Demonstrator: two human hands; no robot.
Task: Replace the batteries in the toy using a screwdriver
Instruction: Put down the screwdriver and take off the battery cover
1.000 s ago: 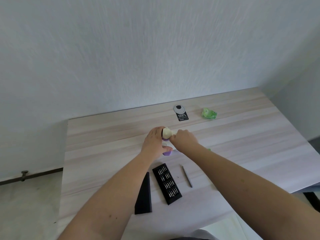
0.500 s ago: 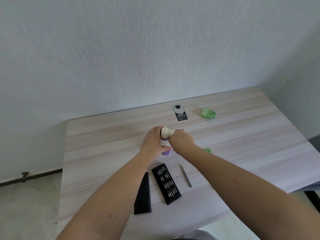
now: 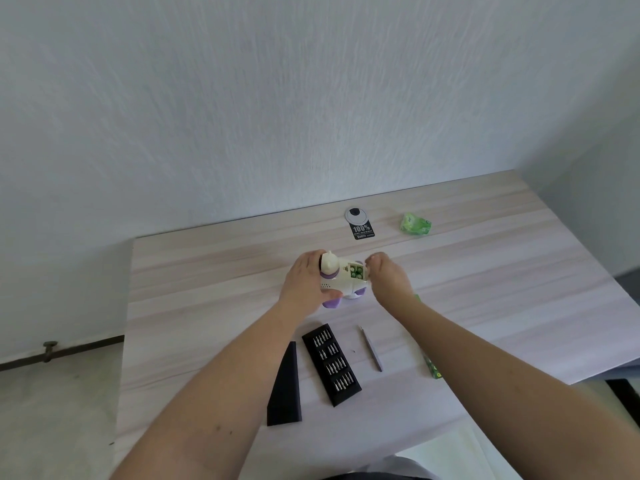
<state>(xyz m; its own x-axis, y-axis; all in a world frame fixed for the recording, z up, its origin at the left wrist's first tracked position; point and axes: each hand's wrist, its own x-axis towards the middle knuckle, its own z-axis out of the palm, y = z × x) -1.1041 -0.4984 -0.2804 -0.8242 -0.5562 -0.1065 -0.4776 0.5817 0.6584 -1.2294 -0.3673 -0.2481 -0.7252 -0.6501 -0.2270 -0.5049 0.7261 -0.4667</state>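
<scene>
Lying mid-table (image 3: 519,271), the toy (image 3: 341,280) shows its compartment uncovered with green batteries (image 3: 357,271) seated inside; refitting and screwing the cover seems left. Left hand (image 3: 304,282) grips the toy's head end. Right hand (image 3: 388,277) hovers beside the compartment, fingers curled; whether it pinches anything, I cannot tell.

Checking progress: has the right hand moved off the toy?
Yes. The right hand shifted rightward off the toy, toward the green wrapper, exposing the battery compartment.
</scene>
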